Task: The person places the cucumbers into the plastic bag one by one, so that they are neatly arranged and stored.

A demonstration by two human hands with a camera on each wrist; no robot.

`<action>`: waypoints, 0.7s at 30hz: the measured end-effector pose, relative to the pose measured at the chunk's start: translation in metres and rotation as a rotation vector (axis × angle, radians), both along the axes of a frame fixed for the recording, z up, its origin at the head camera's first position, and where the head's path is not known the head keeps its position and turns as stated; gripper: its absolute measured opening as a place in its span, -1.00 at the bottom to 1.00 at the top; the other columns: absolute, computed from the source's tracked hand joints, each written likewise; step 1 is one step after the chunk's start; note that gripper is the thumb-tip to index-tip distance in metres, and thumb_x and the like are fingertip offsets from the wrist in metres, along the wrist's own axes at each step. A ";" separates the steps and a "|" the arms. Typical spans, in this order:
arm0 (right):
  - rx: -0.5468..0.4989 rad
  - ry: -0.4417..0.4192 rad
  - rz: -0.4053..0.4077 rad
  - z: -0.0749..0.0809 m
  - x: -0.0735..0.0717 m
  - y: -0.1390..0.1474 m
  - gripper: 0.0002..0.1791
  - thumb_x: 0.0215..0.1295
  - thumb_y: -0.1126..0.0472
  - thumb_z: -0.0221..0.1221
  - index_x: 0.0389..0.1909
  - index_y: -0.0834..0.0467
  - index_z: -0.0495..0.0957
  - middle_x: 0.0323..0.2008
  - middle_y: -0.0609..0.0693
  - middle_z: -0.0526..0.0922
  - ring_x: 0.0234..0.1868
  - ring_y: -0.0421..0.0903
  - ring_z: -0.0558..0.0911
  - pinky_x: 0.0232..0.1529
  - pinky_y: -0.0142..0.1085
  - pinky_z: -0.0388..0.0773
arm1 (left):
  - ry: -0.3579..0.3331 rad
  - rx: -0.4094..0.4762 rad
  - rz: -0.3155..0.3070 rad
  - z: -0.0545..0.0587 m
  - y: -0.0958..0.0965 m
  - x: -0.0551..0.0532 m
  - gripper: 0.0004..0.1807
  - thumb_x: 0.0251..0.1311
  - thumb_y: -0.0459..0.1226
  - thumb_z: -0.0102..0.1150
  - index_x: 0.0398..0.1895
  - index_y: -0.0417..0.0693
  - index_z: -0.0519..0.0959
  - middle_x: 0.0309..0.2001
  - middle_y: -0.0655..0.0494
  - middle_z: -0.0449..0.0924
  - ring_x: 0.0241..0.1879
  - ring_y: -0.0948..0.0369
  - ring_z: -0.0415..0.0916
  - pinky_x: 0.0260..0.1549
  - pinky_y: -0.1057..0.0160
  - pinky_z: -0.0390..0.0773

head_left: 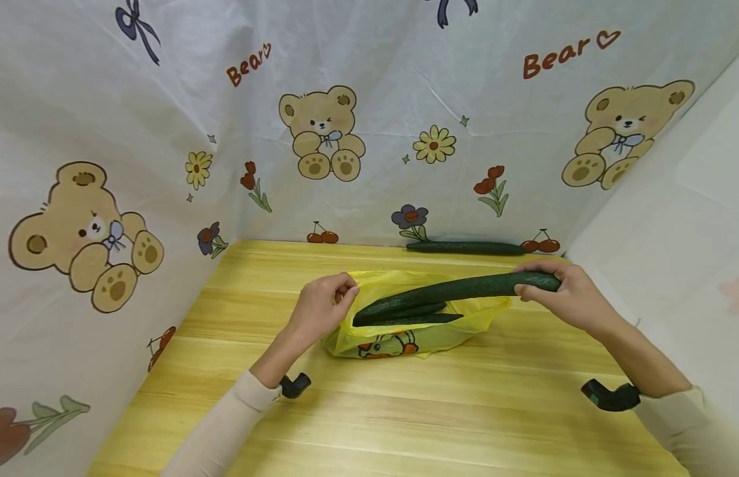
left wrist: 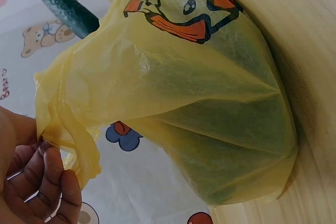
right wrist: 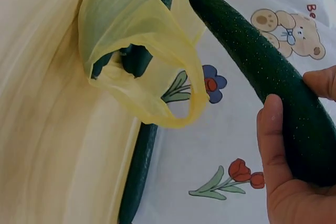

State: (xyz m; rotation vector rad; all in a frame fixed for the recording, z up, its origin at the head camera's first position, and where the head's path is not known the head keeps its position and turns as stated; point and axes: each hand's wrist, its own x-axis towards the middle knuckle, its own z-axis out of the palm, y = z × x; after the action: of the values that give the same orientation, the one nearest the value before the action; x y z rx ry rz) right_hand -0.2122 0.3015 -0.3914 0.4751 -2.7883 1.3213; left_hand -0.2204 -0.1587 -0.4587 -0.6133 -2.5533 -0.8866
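Observation:
A thin yellow plastic bag point(head_left: 447, 339) with a printed cartoon lies on the table, its mouth spread. My left hand point(head_left: 323, 303) pinches the bag's left edge, seen close up as a gathered handle point(left wrist: 79, 140) in the left wrist view. In my right hand point(head_left: 565, 296) is a long dark green cucumber point(head_left: 477, 286), gripped near its right end between thumb and fingers. Its other end overlaps the bag's mouth in the head view. More cucumbers point(head_left: 417, 320) lie inside the bag, partly hidden by the yellow plastic.
Another cucumber point(head_left: 465, 248) lies along the back of the wooden table point(head_left: 405, 411), against a white cloth point(head_left: 381, 205) printed with bears and flowers. The cloth also hangs at the left, and a white wall point(head_left: 691, 232) stands at the right.

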 end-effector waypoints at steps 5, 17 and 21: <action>-0.013 0.006 0.059 -0.006 -0.004 -0.017 -0.67 0.50 0.16 0.35 0.21 0.10 0.69 0.06 -0.12 0.66 -0.29 -0.20 0.69 -0.36 -0.31 0.62 | -0.003 0.006 0.001 0.000 0.000 0.001 -0.85 0.54 -0.18 0.28 -0.20 0.01 0.76 -0.44 0.29 0.66 -0.47 0.38 0.48 -0.40 0.35 0.52; 0.034 -0.082 0.119 -0.008 -0.015 -0.057 -0.67 0.48 0.08 0.36 0.18 0.03 0.68 0.03 0.15 0.71 -0.34 -0.03 0.62 -0.39 -0.30 0.54 | 0.011 0.015 -0.004 0.001 0.003 0.003 -0.85 0.53 -0.18 0.28 -0.21 0.01 0.76 -0.45 0.31 0.66 -0.47 0.40 0.48 -0.40 0.35 0.52; 0.036 -0.067 0.159 -0.012 -0.018 -0.069 -0.69 0.46 0.09 0.37 0.16 0.01 0.70 -0.09 0.12 0.74 -0.38 -0.09 0.58 -0.40 -0.28 0.53 | 0.008 0.013 -0.003 0.001 0.003 0.003 -0.86 0.54 -0.18 0.28 -0.19 0.02 0.76 -0.44 0.31 0.66 -0.46 0.40 0.49 -0.40 0.35 0.53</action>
State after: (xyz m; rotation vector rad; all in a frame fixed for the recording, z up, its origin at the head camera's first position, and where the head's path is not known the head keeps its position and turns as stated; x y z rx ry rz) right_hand -0.2307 0.2321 -0.4030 0.6792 -2.8859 1.3415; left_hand -0.2175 -0.1555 -0.4581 -0.6154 -2.5379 -0.8994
